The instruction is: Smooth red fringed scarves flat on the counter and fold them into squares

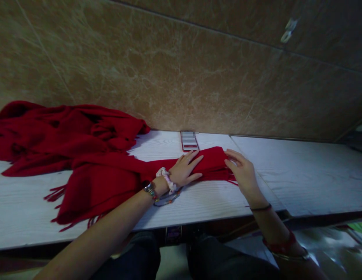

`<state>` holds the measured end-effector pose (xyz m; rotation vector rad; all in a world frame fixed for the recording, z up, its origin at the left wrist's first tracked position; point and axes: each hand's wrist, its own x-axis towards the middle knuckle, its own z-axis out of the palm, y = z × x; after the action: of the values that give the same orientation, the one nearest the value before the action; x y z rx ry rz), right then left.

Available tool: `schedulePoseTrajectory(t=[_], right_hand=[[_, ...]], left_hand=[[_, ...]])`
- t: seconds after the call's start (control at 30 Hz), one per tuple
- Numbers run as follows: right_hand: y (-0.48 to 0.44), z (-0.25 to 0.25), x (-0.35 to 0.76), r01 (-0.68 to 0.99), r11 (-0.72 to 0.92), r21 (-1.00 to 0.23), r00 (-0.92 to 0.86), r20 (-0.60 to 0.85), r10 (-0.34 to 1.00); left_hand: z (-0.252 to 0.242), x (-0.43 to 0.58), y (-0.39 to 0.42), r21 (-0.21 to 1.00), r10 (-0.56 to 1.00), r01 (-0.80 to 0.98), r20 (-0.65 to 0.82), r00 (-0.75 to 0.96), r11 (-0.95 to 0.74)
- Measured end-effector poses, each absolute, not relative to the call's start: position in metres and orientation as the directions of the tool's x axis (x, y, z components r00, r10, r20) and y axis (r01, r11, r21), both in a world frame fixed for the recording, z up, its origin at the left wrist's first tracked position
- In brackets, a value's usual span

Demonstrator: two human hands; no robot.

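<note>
- Head view, work surface: a long red fringed woven cloth (pixel 105 186) lies along a white wood-grain tabletop (pixel 309 182), below a brown marbled tile wall (pixel 169 70).
- Left hand (pixel 183 171): palm down and open, fingers spread, resting on the cloth's narrow right-hand stretch; a pale gathered fabric scrunchie (pixel 166 179) and beaded bracelets encircle the wrist.
- Right hand (pixel 242 169): fingers curved, with the fingertips at the right end of the same stretch; whether they pinch the edge cannot be told.
- Degree of completion: the right-hand stretch, judged by its layered edges, appears already folded into a narrow band, with a short red fringe (pixel 232 179) showing at its end. The left-hand portion fans out wider and rumpled, its fringe loose on the tabletop, and so seems yet to be straightened and folded.
- Surroundings: a crumpled red cloth heap (pixel 67 128) lies at the left against the wall, evidently unfolded; whether it is a separate piece cannot be told. A flat rectangular phone with a lit screen (pixel 189 140) lies just beyond the folded band.
</note>
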<state>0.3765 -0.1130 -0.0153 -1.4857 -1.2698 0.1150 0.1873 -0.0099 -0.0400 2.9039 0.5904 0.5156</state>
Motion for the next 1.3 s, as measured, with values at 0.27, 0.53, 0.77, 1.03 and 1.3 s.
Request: schedulePoseTrajectory(t=[0.27,0.53,0.77,1.03,1.3], right_hand=[[-0.115,-0.029,0.383,0.834,0.005,-0.551,0.306,0.471,0.828],[-0.106,-0.002,0.355,0.987,0.080,-0.140,0.015,0.570,0.821],[-0.085,-0.025,0.372,0.990,0.075,-0.121,-0.040,0.270,0.962],[-0.100,-0.015,0.366,0.992,-0.013,-0.123,0.060,0.383,0.922],[-0.104,-0.025,0.348,0.996,0.093,0.011,-0.092,0.306,0.948]], left_hand=[[-0.042,0.185,-0.011,0.175,0.369,0.331,0.275,0.888,-0.927],[-0.037,0.184,-0.015,0.218,0.414,0.359,0.326,0.850,-0.908],[-0.043,0.186,-0.016,0.268,0.518,0.461,0.211,0.829,-0.846],[-0.042,0.186,-0.018,0.277,0.523,0.464,0.203,0.828,-0.841],[-0.038,0.184,-0.021,0.270,0.571,0.525,0.134,0.810,-0.807]])
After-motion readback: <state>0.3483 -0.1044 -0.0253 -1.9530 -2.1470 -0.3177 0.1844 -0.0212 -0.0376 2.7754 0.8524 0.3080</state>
